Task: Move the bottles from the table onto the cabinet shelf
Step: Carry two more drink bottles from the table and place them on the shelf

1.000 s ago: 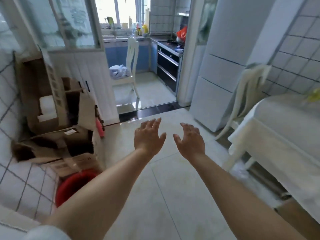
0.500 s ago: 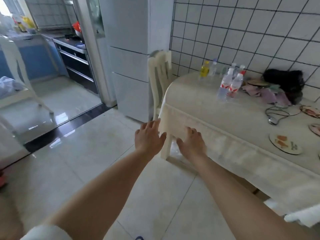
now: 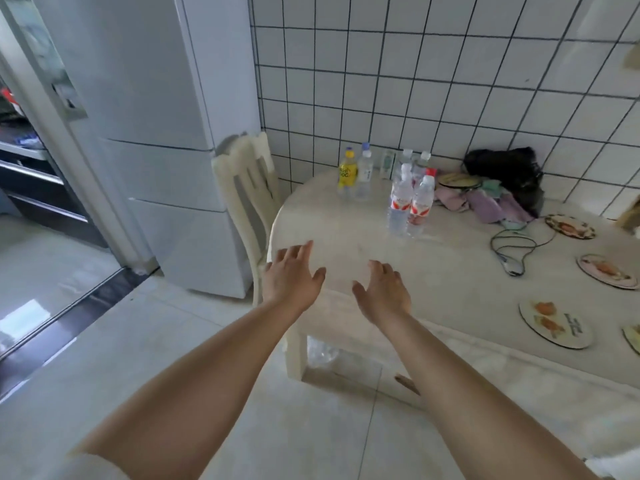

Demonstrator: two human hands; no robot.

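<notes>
Several bottles stand at the far corner of a cream table (image 3: 450, 271) by the tiled wall. A yellow-labelled bottle (image 3: 347, 171) and a clear one (image 3: 364, 172) stand at the back left. Two clear bottles with red-and-white labels (image 3: 401, 202) (image 3: 421, 204) stand together nearer me, with more behind them. My left hand (image 3: 292, 278) and my right hand (image 3: 381, 291) hover over the table's near corner, fingers spread, holding nothing. No cabinet shelf is in view.
A cream chair (image 3: 247, 188) stands between the table and a white fridge (image 3: 156, 133). On the table lie a black bag (image 3: 505, 171), folded cloths (image 3: 485, 206), a cable (image 3: 509, 247) and several patterned plates (image 3: 554, 323). A doorway (image 3: 31, 188) opens at left.
The view has swung right from the kitchen doorway and cardboard boxes to the table, and moved closer. Both hands stay empty and now reach over the table's corner.
</notes>
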